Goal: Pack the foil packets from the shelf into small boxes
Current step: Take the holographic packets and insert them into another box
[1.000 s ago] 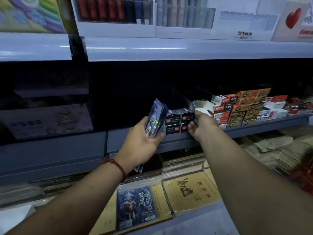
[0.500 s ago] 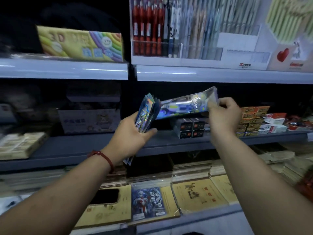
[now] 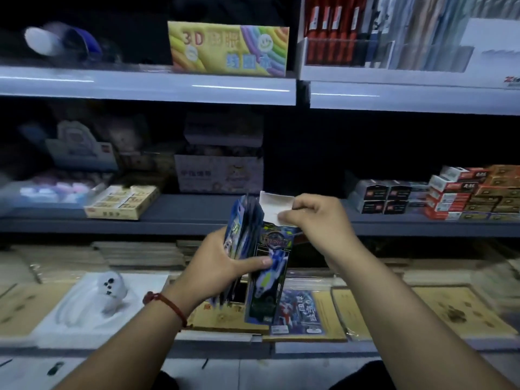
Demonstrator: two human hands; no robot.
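1. Foil packets [image 3: 242, 220]: light, slippery sheaf, best clamped at the edges; left hand [image 3: 222, 266] grips it, just before the grey shelf [image 3: 183, 209].
2. Small box [image 3: 270, 274]: flimsy card, apparently thumb-pinned alongside; right hand [image 3: 318, 220] pinches its flap [image 3: 274, 205].

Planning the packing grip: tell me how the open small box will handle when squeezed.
The small box looks like thin card, so probably light and easily crushed. Its flap, pinched by the right hand, likely bends readily.

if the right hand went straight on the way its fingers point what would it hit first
The right hand points left, pinching the white flap of the small box. Pushing on, it would most likely meet the foil packets in the left hand, though depth is unclear.
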